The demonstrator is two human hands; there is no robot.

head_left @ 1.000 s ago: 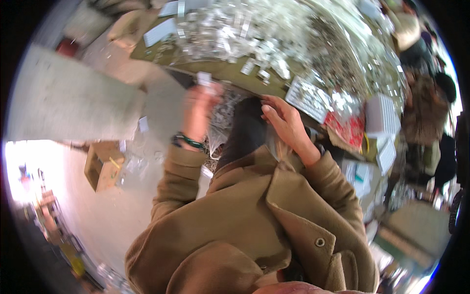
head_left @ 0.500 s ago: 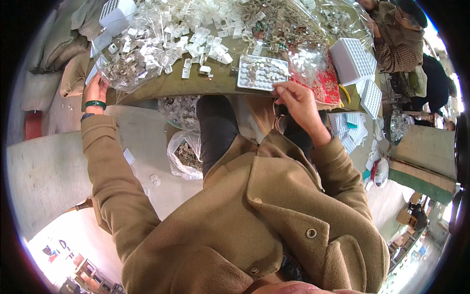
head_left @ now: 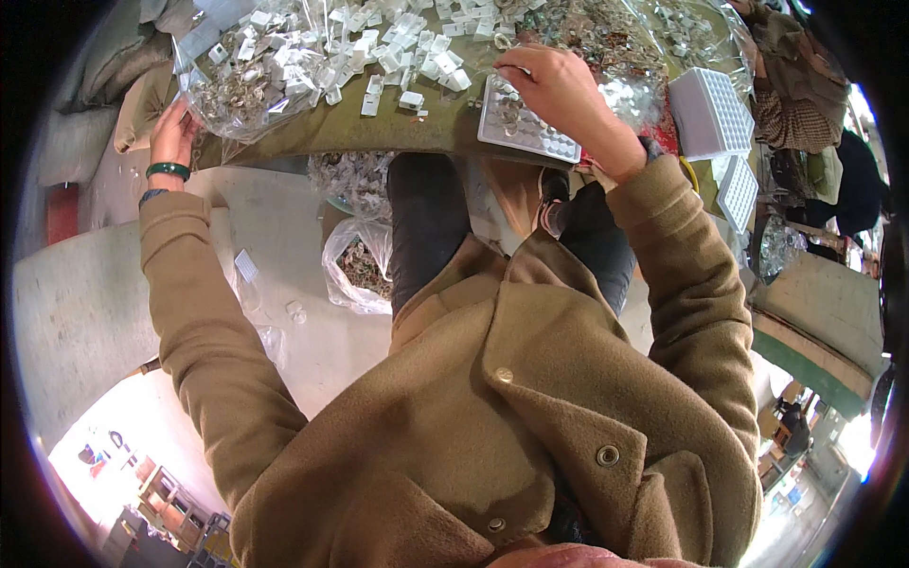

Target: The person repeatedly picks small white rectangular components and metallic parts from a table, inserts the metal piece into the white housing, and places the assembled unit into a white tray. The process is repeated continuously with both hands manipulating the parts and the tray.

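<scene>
My left hand [head_left: 173, 133] rests at the table's left edge against a transparent plastic bag [head_left: 248, 106] of small tangled pieces and white boxes. Its fingers look stretched out and slightly apart. My right hand [head_left: 559, 87] reaches over a white tray [head_left: 530, 137] with rows of round cavities, some holding small pale pieces. Thumb and fingers are pinched together just beyond the tray's far left corner. Whatever lies between the fingertips is too small to make out. Small white plastic boxes [head_left: 445, 66] lie scattered to the left of this hand.
Stacked white trays [head_left: 705, 114] stand at the right on the table [head_left: 379, 133], near a red patterned cloth [head_left: 660, 133]. Heaps of small tangled pieces [head_left: 606, 38] cover the far side. Below hangs an open plastic bag [head_left: 360, 270]. Another person [head_left: 800, 85] sits at the far right.
My right hand has moved from the tray's near right corner forward and left, across the tray. My left hand has shifted slightly forward along the bag. The whole view has moved a little.
</scene>
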